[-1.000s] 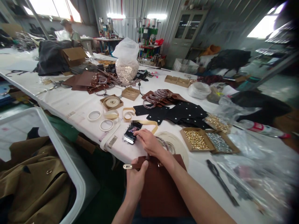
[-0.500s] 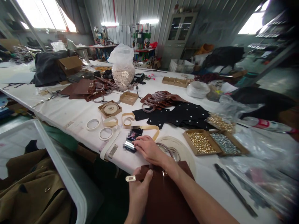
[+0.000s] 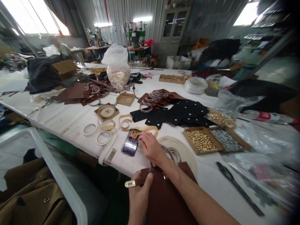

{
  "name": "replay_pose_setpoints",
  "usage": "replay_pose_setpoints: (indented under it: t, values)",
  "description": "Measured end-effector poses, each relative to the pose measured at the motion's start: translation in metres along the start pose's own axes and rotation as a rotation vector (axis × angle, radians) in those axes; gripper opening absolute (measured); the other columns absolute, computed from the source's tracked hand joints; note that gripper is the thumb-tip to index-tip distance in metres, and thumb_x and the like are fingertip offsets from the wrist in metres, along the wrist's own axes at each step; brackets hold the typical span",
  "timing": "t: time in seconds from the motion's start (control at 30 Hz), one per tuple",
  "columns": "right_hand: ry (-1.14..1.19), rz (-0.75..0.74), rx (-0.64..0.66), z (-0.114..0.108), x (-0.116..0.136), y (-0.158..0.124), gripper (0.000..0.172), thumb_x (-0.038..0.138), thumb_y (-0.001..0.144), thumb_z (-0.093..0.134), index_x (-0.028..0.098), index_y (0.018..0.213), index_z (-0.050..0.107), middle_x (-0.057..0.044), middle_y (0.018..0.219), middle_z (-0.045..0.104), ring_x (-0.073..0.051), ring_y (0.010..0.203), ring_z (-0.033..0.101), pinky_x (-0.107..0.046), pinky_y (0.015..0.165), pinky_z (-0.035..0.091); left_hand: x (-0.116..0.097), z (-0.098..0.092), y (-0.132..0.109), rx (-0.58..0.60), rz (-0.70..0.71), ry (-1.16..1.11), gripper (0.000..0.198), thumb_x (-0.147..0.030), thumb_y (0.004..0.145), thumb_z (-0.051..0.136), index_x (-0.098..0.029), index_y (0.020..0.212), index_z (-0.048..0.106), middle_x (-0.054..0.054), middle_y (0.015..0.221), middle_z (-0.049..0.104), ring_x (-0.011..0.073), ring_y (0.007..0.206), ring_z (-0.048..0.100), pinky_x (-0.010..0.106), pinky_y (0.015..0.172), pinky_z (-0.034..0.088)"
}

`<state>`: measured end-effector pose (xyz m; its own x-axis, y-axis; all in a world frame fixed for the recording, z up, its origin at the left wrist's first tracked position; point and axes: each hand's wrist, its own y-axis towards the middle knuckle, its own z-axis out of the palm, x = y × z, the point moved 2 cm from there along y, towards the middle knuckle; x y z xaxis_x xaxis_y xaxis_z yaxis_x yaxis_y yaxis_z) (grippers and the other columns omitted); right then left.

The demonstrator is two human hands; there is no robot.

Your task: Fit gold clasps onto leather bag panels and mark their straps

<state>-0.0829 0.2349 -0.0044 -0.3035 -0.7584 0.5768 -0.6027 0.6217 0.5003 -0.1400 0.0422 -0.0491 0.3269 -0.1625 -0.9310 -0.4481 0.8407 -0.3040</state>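
Brown handbag (image 3: pixel 170 201): in front of you, at the near edge of the white-covered table (image 3: pixel 67 118), partly beneath your right forearm. Your left hand (image 3: pixel 140 193) pinches its strap (image 3: pixel 140 181), metal end plate (image 3: pixel 130 183) jutting out leftward. Your right hand (image 3: pixel 151 147), fingers loosely bent and partly spread, is at the right edge of a smartphone (image 3: pixel 131 144); contact cannot be told.

On the bench (image 3: pixel 75 125), left of the phone (image 3: pixel 132 144), two tape rolls (image 3: pixel 103 143); behind and left of it, a ribbon roll (image 3: pixel 107 111) inside a small box (image 3: pixel 115 113), with a sack (image 3: pixel 118 75) farther behind; behind and right, overlapping panels (image 3: pixel 173 114); well right, two stud trays (image 3: pixel 202 140) side by side. Before the phone and rightward, a bag (image 3: pixel 167 200); far left and nearer, a bin (image 3: pixel 63 178) with cloth (image 3: pixel 30 197) inside.
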Motion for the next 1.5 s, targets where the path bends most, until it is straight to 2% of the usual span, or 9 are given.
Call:
replay_pose_setpoints:
  t: [0.13, 0.23, 0.37, 0.5, 0.8, 0.9, 1.07, 1.27, 1.5]
  values:
    - [0.037, -0.026, 0.089, -0.001, 0.002, 0.000, 0.011, 0.020, 0.115, 0.063, 0.026, 0.116, 0.072, -0.009, 0.133, 0.079, -0.031, 0.131, 0.068, -0.053, 0.118, 0.054, -0.003, 0.001, 0.000, 0.011, -0.072, -0.061, 0.054, -0.062, 0.084, 0.098, -0.014, 0.107, 0.089, 0.015, 0.102, 0.086, 0.0334, 0.097, 0.079, 0.037, 0.086, 0.064]
    - [0.066, -0.067, 0.162, 0.000, 0.002, -0.003, 0.009, 0.020, 0.112, 0.070, 0.026, 0.117, 0.075, -0.007, 0.125, 0.081, -0.030, 0.125, 0.071, -0.051, 0.115, 0.054, 0.001, 0.001, 0.003, 0.027, -0.113, -0.109, 0.052, -0.059, 0.084, 0.099, -0.013, 0.104, 0.087, 0.013, 0.097, 0.085, 0.0282, 0.090, 0.077, 0.033, 0.081, 0.061]
    - [0.102, -0.060, 0.156, 0.000, 0.000, -0.006, 0.011, 0.022, 0.114, 0.068, 0.026, 0.115, 0.078, -0.008, 0.118, 0.083, -0.030, 0.119, 0.072, -0.049, 0.110, 0.056, 0.006, 0.001, 0.005, 0.031, -0.164, -0.156, 0.048, -0.055, 0.080, 0.103, -0.013, 0.098, 0.086, 0.010, 0.091, 0.083, 0.0215, 0.082, 0.073, 0.027, 0.075, 0.055]
    - [0.114, -0.065, 0.181, -0.001, 0.001, -0.006, 0.011, 0.022, 0.113, 0.069, 0.026, 0.113, 0.079, -0.007, 0.115, 0.084, -0.030, 0.116, 0.074, -0.049, 0.107, 0.055, 0.006, 0.001, 0.006, 0.022, -0.161, -0.176, 0.050, -0.056, 0.079, 0.103, -0.013, 0.099, 0.086, 0.011, 0.093, 0.084, 0.0235, 0.085, 0.074, 0.029, 0.077, 0.057]
    - [0.072, -0.132, 0.277, -0.004, 0.010, -0.005, 0.014, 0.025, 0.114, 0.068, 0.027, 0.105, 0.079, -0.007, 0.115, 0.085, -0.030, 0.111, 0.072, -0.049, 0.101, 0.055, 0.011, -0.008, 0.013, 0.070, -0.106, -0.049, 0.047, -0.058, 0.085, 0.098, -0.014, 0.099, 0.088, 0.011, 0.095, 0.083, 0.0255, 0.090, 0.072, 0.031, 0.082, 0.057]
    - [0.088, -0.114, 0.245, -0.002, 0.008, -0.005, 0.016, 0.026, 0.115, 0.066, 0.027, 0.108, 0.080, -0.008, 0.110, 0.085, -0.030, 0.107, 0.071, -0.048, 0.099, 0.056, 0.011, -0.009, 0.013, 0.084, -0.120, -0.028, 0.050, -0.059, 0.086, 0.097, -0.013, 0.105, 0.090, 0.013, 0.099, 0.085, 0.0286, 0.094, 0.074, 0.033, 0.084, 0.058]
    - [0.181, -0.005, 0.111, -0.002, -0.002, -0.006, 0.023, 0.031, 0.120, 0.058, 0.026, 0.114, 0.079, -0.008, 0.108, 0.082, -0.028, 0.106, 0.070, -0.046, 0.098, 0.057, 0.005, -0.007, 0.011, 0.105, -0.140, -0.070, 0.052, -0.057, 0.088, 0.096, -0.013, 0.115, 0.091, 0.016, 0.107, 0.087, 0.0311, 0.100, 0.078, 0.035, 0.088, 0.060]
    - [0.182, 0.065, -0.017, -0.004, -0.008, -0.007, 0.025, 0.033, 0.121, 0.056, 0.025, 0.109, 0.077, -0.008, 0.102, 0.078, -0.027, 0.100, 0.069, -0.044, 0.093, 0.055, 0.004, -0.006, 0.012, 0.084, -0.145, -0.077, 0.053, -0.059, 0.083, 0.099, -0.014, 0.109, 0.092, 0.015, 0.102, 0.087, 0.0295, 0.094, 0.077, 0.033, 0.084, 0.060]
    - [0.157, 0.125, -0.065, -0.010, -0.006, -0.005, 0.028, 0.035, 0.121, 0.056, 0.026, 0.104, 0.077, -0.008, 0.098, 0.077, -0.028, 0.098, 0.069, -0.043, 0.092, 0.055, -0.005, -0.005, 0.012, 0.102, -0.144, -0.044, 0.050, -0.058, 0.085, 0.097, -0.013, 0.107, 0.092, 0.014, 0.099, 0.086, 0.0284, 0.092, 0.076, 0.033, 0.083, 0.059]
